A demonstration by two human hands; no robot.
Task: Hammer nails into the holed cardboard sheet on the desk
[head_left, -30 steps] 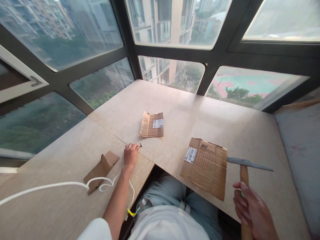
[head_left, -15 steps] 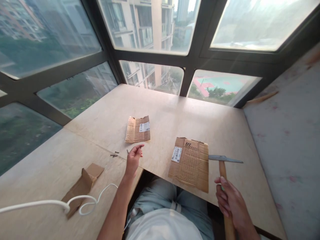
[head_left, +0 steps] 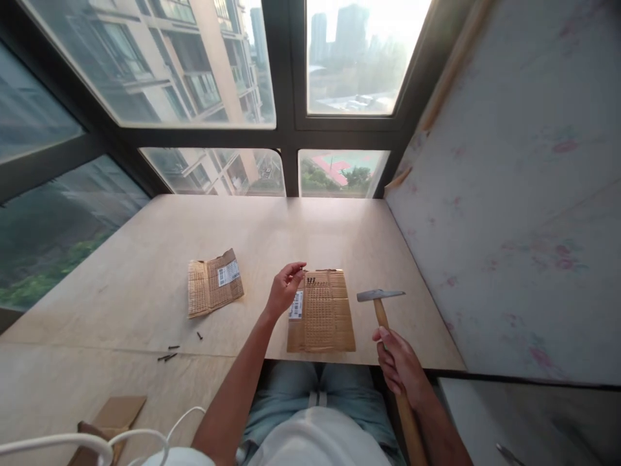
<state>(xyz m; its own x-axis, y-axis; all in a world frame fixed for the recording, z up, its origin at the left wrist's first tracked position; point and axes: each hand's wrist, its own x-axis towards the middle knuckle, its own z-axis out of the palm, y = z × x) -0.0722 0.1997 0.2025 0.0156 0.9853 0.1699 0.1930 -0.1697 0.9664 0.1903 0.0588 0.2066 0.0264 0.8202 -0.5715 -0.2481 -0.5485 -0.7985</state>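
Left hand (head_left: pixel 286 288): pinching small dark fastener (head_left: pixel 301 267) at upper left corner of cardboard sheet (head_left: pixel 323 317).
Right hand (head_left: pixel 400 362): wrapped around wooden-handled hammer (head_left: pixel 381 314), right of cardboard sheet.
Cardboard sheet: lying on tabletop (head_left: pixel 291 226), by near edge.

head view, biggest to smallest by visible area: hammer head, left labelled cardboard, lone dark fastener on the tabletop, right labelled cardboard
1. Right labelled cardboard
2. Left labelled cardboard
3. Hammer head
4. Lone dark fastener
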